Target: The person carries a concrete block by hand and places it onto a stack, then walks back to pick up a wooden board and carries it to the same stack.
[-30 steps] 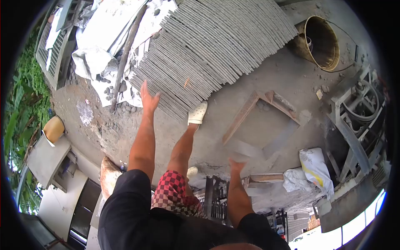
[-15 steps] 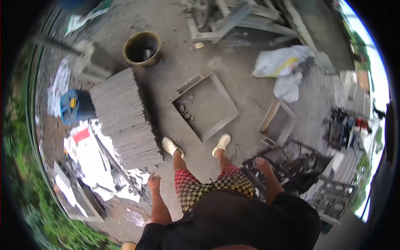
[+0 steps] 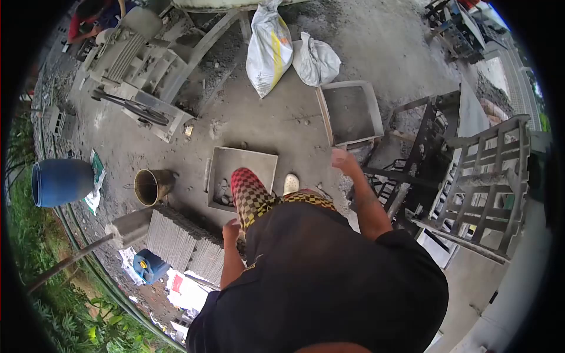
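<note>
My left hand (image 3: 231, 230) hangs beside my left thigh with nothing visible in it, its fingers loosely bent and slightly apart. Below it in the view is a stack of grey corrugated sheets (image 3: 170, 238). My right hand (image 3: 341, 159) is out to my right, just below a shallow box with a wooden side (image 3: 355, 141); its fingers are blurred and I see nothing held. In front of my feet lies a shallow square tray (image 3: 250, 152) with several stones (image 3: 222, 194) in its left part. My raised left knee covers part of it.
A bucket (image 3: 154, 185) and a blue barrel (image 3: 62, 181) stand left. White sacks (image 3: 268, 56) lie ahead. A wheeled machine (image 3: 141, 70) is at upper left, with another person (image 3: 88, 20) behind it. Dark metal frames (image 3: 418, 159) and a slatted rack (image 3: 485, 182) crowd my right.
My view has turned, and the sheet stack and bucket now appear lower. My left knee has come up over the tray. The person and the blue barrel have come more into view.
</note>
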{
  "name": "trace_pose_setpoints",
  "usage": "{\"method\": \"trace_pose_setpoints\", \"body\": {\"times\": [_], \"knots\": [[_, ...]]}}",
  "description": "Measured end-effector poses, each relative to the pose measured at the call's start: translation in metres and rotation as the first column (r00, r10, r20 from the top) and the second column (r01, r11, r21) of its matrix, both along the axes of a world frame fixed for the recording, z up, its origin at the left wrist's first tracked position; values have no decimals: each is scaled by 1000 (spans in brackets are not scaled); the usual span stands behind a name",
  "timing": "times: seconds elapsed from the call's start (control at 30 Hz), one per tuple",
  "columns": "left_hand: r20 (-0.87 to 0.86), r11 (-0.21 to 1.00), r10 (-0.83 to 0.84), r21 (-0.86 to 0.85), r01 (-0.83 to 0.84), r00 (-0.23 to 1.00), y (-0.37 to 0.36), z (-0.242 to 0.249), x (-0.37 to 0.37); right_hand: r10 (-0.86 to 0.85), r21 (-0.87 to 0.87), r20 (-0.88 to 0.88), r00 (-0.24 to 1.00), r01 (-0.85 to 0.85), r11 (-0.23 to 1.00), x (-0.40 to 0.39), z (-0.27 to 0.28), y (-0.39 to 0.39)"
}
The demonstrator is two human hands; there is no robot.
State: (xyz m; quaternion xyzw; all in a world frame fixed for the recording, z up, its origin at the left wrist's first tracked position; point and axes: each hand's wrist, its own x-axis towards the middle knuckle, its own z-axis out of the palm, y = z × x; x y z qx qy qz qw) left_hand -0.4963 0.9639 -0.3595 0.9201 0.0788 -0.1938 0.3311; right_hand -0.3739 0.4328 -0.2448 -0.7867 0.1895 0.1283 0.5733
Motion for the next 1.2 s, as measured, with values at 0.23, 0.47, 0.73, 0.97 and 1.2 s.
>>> {"method": "trace_pose_setpoints", "body": {"times": [0.23,0.47,0.73,0.97,1.2], "knots": [[-192,959,104,-239,-149,976,-105,37,236,-132,-113,-153,979,116,987,-19,-34,-70],[-290,974,-226,-46,222,930,-218,-4,411,-567,61,-298,768,608,792,-14,-43,-161],[-211,942,-236,-290,170,948,-373,20,613,-661,67,-458,594,765,641,129,50,-230],[-153,915,-390,-172,364,908,-486,79,809,-759,-78,-348,550,790,608,183,32,-274],[-209,922,-378,-174,346,902,-642,129,860,-786,-78,-453,421,860,505,215,-17,-346]]}}
